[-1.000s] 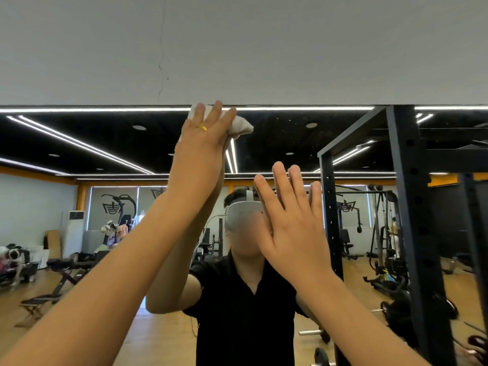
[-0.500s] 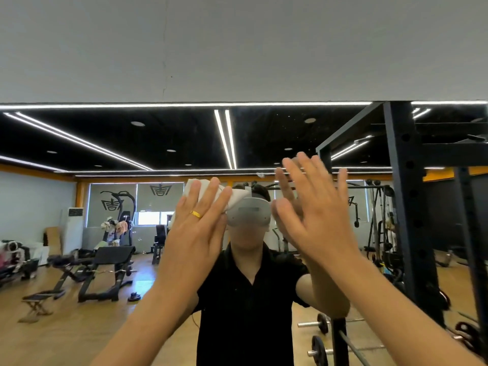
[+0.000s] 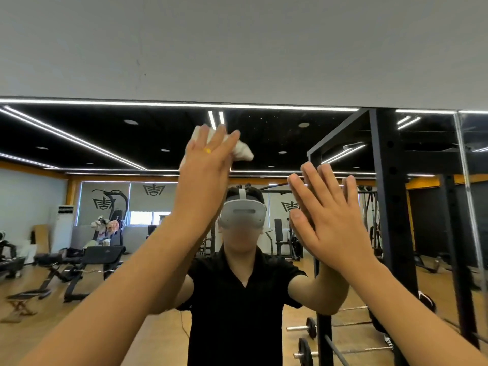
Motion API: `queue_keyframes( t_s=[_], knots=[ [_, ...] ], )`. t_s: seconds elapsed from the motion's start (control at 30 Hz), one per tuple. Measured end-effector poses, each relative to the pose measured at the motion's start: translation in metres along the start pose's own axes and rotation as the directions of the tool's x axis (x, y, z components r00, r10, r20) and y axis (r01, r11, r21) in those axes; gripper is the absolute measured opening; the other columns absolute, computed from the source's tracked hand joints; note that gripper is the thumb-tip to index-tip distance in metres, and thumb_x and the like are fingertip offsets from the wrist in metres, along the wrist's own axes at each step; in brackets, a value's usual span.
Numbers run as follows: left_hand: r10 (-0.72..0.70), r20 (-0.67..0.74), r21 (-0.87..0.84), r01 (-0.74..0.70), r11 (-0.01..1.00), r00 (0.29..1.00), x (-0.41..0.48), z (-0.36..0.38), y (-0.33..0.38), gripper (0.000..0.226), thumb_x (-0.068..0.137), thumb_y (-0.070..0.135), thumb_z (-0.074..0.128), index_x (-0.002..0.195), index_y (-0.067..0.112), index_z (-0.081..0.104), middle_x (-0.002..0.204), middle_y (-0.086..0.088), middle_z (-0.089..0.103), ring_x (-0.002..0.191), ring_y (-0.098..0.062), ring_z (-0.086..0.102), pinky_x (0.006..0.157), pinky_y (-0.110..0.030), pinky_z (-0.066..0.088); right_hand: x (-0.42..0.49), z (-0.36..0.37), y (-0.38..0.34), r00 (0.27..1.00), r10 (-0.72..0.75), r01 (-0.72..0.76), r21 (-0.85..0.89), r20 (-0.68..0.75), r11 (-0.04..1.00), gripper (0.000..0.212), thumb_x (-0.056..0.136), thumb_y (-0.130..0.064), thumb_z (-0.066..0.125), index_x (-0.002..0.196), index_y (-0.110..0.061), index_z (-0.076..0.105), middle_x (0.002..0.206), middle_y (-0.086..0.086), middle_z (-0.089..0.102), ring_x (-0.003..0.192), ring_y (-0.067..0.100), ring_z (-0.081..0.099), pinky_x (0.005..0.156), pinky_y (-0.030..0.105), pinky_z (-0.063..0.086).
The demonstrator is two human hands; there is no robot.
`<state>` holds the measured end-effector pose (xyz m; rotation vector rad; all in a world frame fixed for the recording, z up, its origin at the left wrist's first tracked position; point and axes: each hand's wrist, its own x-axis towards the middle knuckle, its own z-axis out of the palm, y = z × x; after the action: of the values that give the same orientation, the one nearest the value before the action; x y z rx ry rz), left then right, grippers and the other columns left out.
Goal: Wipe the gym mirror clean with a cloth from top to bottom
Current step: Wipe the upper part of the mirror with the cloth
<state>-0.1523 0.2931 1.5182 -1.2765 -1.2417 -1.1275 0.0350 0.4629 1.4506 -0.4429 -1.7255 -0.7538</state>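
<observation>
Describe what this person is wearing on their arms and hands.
No sleeves, gloves or watch show on either forearm. The left hand wears a yellow ring on one finger; the right hand shows none. The mirror reflects a short-sleeved black shirt.

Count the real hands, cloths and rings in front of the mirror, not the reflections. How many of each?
Hands: 2, the left hand and the right hand.
Cloths: 1, the white cloth under the left hand.
Rings: 1, the yellow ring on the left hand.
Total: 4.
</observation>
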Motion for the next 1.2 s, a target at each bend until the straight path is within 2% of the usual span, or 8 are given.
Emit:
queue_keyframes(
  t_s=[0.2, 0.37, 0.47, 0.57, 0.73, 0.93, 1.07, 1.2],
  knots=[
    [0.075, 0.087, 0.067, -0.081, 0.994, 0.993, 0.056, 0.03, 0.04, 0.044, 0.11, 0.019, 0.044, 0.153, 0.021, 0.046, 0.165, -0.008, 0.034, 0.156, -0.034, 0.017, 0.126, -0.053, 0.015, 0.0, 0.002, 0.002, 1.0, -0.006, 0.006, 0.001, -0.017, 1.0, 0.062, 0.107, -0.051, 0.028, 0.164, -0.029, 0.022, 0.173, -0.001, 0.01, 0.16, 0.023, 0.001, 0.127, 0.059, 0.002],
    [0.165, 0.15, 0.037, -0.172, 0.984, 0.975, 0.013, 0.009, 0.015, 0.045, 0.107, 0.018, 0.05, 0.152, 0.02, 0.047, 0.159, -0.007, 0.042, 0.149, -0.034, 0.032, 0.116, -0.053, 0.033, 0.0, 0.003, 0.003, 1.0, -0.021, 0.021, 0.023, -0.02, 1.0, 0.062, 0.107, -0.051, 0.026, 0.164, -0.029, 0.023, 0.173, 0.0, 0.01, 0.16, 0.023, 0.0, 0.126, 0.06, 0.003],
    [0.134, 0.152, 0.057, -0.144, 0.988, 0.979, -0.02, -0.003, -0.008, 0.048, 0.107, 0.031, 0.04, 0.152, 0.018, 0.047, 0.159, -0.006, 0.043, 0.15, -0.028, 0.028, 0.114, -0.045, 0.029, 0.0, 0.003, 0.004, 1.0, -0.008, 0.009, 0.024, -0.012, 1.0, 0.062, 0.106, -0.051, 0.027, 0.164, -0.031, 0.022, 0.173, -0.001, 0.01, 0.16, 0.022, -0.001, 0.126, 0.061, 0.004],
    [0.081, 0.115, 0.07, -0.09, 0.994, 0.99, -0.035, -0.004, -0.012, 0.05, 0.106, 0.035, 0.033, 0.152, 0.02, 0.046, 0.16, -0.006, 0.042, 0.153, -0.028, 0.024, 0.116, -0.05, 0.028, 0.0, 0.004, 0.003, 1.0, -0.009, 0.009, 0.034, -0.005, 0.999, 0.062, 0.106, -0.051, 0.026, 0.164, -0.032, 0.02, 0.173, -0.002, 0.008, 0.16, 0.022, -0.002, 0.126, 0.061, 0.005],
    [0.011, 0.05, 0.04, -0.013, 0.999, 0.999, 0.015, 0.012, 0.029, 0.043, 0.107, 0.012, 0.048, 0.15, 0.017, 0.051, 0.16, -0.013, 0.04, 0.152, -0.037, 0.026, 0.119, -0.052, 0.027, 0.0, 0.004, 0.001, 1.0, -0.005, 0.006, 0.036, -0.028, 0.999, 0.062, 0.106, -0.051, 0.027, 0.164, -0.03, 0.023, 0.173, -0.001, 0.011, 0.16, 0.023, 0.001, 0.126, 0.061, 0.007],
    [0.125, 0.209, 0.07, -0.142, 0.987, 0.97, 0.065, 0.043, 0.083, 0.049, 0.11, 0.017, 0.046, 0.157, 0.028, 0.039, 0.169, -0.001, 0.025, 0.157, -0.028, 0.011, 0.126, -0.048, 0.014, 0.0, 0.004, 0.001, 0.999, -0.006, 0.008, 0.043, -0.047, 0.999, 0.061, 0.105, -0.049, 0.03, 0.163, -0.028, 0.028, 0.172, 0.001, 0.015, 0.16, 0.024, 0.004, 0.126, 0.062, 0.009],
    [0.212, 0.265, 0.116, -0.25, 0.961, 0.941, 0.059, 0.042, 0.073, 0.053, 0.108, 0.012, 0.05, 0.158, 0.025, 0.037, 0.168, -0.001, 0.026, 0.157, -0.026, 0.01, 0.125, -0.041, 0.009, 0.0, 0.005, 0.002, 0.999, -0.009, 0.011, 0.051, -0.044, 0.999, 0.061, 0.105, -0.05, 0.03, 0.162, -0.029, 0.027, 0.172, 0.001, 0.015, 0.16, 0.023, 0.003, 0.126, 0.062, 0.008],
    [0.127, 0.166, 0.096, -0.144, 0.985, 0.978, 0.032, 0.019, 0.035, 0.049, 0.104, 0.012, 0.055, 0.151, 0.023, 0.048, 0.162, -0.007, 0.039, 0.15, -0.037, 0.031, 0.119, -0.06, 0.033, 0.0, 0.004, 0.001, 0.999, -0.012, 0.014, 0.057, -0.034, 0.998, 0.061, 0.106, -0.051, 0.027, 0.163, -0.031, 0.023, 0.173, 0.0, 0.013, 0.16, 0.022, 0.002, 0.126, 0.06, 0.005]
  ],
)
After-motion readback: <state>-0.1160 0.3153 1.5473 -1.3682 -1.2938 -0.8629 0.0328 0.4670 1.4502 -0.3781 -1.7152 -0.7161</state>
